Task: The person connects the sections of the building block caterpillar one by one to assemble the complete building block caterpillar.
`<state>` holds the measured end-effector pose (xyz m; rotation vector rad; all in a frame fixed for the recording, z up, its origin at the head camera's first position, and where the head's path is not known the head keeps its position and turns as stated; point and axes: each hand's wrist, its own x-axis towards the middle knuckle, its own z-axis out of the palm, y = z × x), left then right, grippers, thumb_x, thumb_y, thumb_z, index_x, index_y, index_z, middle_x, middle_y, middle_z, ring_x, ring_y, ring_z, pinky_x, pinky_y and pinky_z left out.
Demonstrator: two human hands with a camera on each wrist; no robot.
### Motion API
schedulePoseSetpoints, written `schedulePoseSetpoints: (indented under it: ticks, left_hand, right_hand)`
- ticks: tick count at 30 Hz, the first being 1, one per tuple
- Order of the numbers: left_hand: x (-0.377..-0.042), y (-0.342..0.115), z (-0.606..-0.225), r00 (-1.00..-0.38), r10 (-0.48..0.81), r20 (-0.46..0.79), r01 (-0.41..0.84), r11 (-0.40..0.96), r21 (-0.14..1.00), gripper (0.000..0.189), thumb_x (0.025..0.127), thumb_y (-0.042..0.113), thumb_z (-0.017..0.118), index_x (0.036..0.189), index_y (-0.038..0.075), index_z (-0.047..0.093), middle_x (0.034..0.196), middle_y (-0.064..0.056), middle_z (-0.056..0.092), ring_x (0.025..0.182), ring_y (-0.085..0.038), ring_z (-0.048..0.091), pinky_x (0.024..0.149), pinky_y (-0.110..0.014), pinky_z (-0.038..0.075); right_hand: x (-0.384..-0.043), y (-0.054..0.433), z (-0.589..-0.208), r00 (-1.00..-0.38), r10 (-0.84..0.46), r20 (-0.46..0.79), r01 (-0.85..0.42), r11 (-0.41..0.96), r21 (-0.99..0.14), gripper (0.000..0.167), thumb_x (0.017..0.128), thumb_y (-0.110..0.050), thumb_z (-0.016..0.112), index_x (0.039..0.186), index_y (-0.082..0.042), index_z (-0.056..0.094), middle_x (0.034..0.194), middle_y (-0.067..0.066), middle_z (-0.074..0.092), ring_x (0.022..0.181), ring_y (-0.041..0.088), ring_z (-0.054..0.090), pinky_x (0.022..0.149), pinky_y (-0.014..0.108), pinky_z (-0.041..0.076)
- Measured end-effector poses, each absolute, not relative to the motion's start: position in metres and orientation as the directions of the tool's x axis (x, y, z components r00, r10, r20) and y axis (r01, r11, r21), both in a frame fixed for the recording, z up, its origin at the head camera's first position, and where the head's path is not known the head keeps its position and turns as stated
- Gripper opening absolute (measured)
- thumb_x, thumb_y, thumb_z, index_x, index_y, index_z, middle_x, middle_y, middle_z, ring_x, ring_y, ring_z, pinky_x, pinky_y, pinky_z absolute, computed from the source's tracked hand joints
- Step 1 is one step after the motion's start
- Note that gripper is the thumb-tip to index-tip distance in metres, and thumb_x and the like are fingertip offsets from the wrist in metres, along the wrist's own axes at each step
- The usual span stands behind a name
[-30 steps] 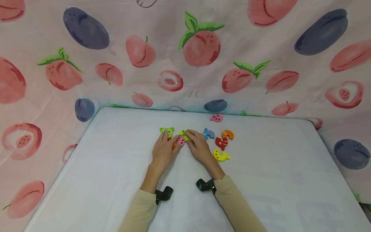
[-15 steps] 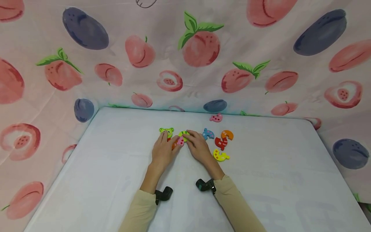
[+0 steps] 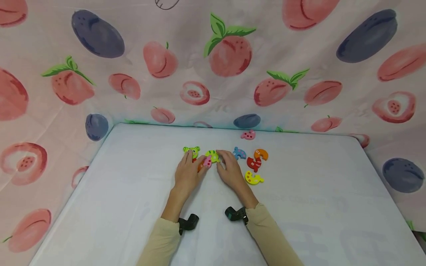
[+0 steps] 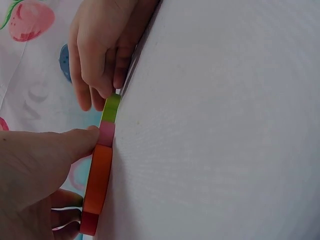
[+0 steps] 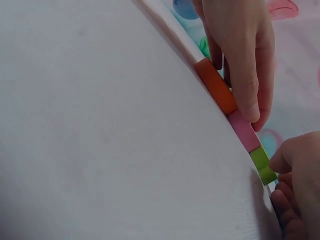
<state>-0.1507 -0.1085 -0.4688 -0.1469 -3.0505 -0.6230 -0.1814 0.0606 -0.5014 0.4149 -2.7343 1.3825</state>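
Since a second ago the right hand (image 3: 231, 170) has drawn slightly toward 6 o'clock, uncovering the lime piece (image 3: 212, 155), fingertips touching it, while the left hand (image 3: 187, 173) presses the abutting pink piece (image 3: 208, 162) mid-table; joining appears ongoing.

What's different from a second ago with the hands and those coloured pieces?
Very little. The right hand has slid slightly back toward the person, uncovering more of the green piece, which its fingers still touch. The left hand still rests on the orange piece and pink piece. The loose pieces to the right have not moved.
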Motion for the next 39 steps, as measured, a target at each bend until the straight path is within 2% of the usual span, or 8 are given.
schedulePoseSetpoints:
  ticks: [3,10,21,29,33,39]
  left_hand:
    - [-0.151,-0.109,-0.468,-0.993,0.097,0.06,0.113,0.92,0.375,0.045,0.096,0.037,0.058,0.137,0.02,0.057,0.153,-0.025,0.035,0.145,-0.04,0.029,0.117,-0.05,0.03]
    - [-0.151,-0.11,-0.466,-0.991,0.105,0.08,0.127,0.925,0.358,0.035,0.1,0.018,0.051,0.133,0.022,0.059,0.151,-0.026,0.038,0.144,-0.039,0.032,0.114,-0.051,0.034]
    - [-0.153,-0.107,-0.463,-0.993,0.099,0.069,0.117,0.924,0.364,0.035,0.1,0.019,0.052,0.134,0.024,0.058,0.152,-0.024,0.037,0.145,-0.037,0.032,0.116,-0.049,0.033]
    - [-0.151,-0.107,-0.463,-0.991,0.106,0.081,0.129,0.924,0.359,0.035,0.099,0.018,0.054,0.133,0.022,0.059,0.151,-0.026,0.038,0.144,-0.038,0.033,0.115,-0.049,0.033]
    - [-0.15,-0.108,-0.464,-0.992,0.11,0.068,0.127,0.926,0.356,0.035,0.099,0.019,0.053,0.134,0.022,0.058,0.152,-0.025,0.037,0.144,-0.038,0.032,0.116,-0.049,0.032]
    - [-0.15,-0.108,-0.468,-0.993,0.105,0.06,0.119,0.931,0.344,0.037,0.099,0.019,0.053,0.136,0.024,0.057,0.153,-0.024,0.036,0.145,-0.037,0.031,0.116,-0.049,0.032]
  right_hand:
    - [-0.18,0.061,-0.501,-0.964,-0.208,0.167,-0.256,0.55,-0.795,0.046,0.093,-0.011,0.056,0.138,-0.012,0.051,0.139,0.007,0.052,0.117,0.021,0.054,0.102,0.039,0.049]
    - [-0.176,0.063,-0.5,-0.974,-0.157,0.164,-0.221,0.494,-0.841,0.049,0.091,-0.008,0.055,0.139,-0.013,0.049,0.138,0.004,0.052,0.115,0.021,0.054,0.1,0.039,0.05]
    - [-0.177,0.067,-0.493,-0.977,-0.122,0.174,-0.21,0.423,-0.881,0.049,0.09,-0.003,0.054,0.139,-0.01,0.047,0.139,0.004,0.051,0.125,0.019,0.051,0.1,0.038,0.051]
    - [-0.176,0.066,-0.493,-0.983,-0.059,0.175,-0.185,0.333,-0.925,0.061,0.089,-0.002,0.056,0.147,-0.007,0.034,0.14,0.011,0.047,0.126,0.024,0.052,0.101,0.043,0.049]
    - [-0.172,0.063,-0.495,-0.984,-0.092,0.152,-0.175,0.358,-0.917,0.066,0.089,-0.007,0.062,0.148,-0.009,0.033,0.14,0.008,0.046,0.126,0.023,0.051,0.101,0.042,0.049]
    - [-0.167,0.068,-0.492,-0.957,-0.248,0.152,-0.253,0.453,-0.855,0.068,0.089,-0.011,0.065,0.149,-0.012,0.033,0.142,0.008,0.044,0.125,0.023,0.05,0.099,0.041,0.05]
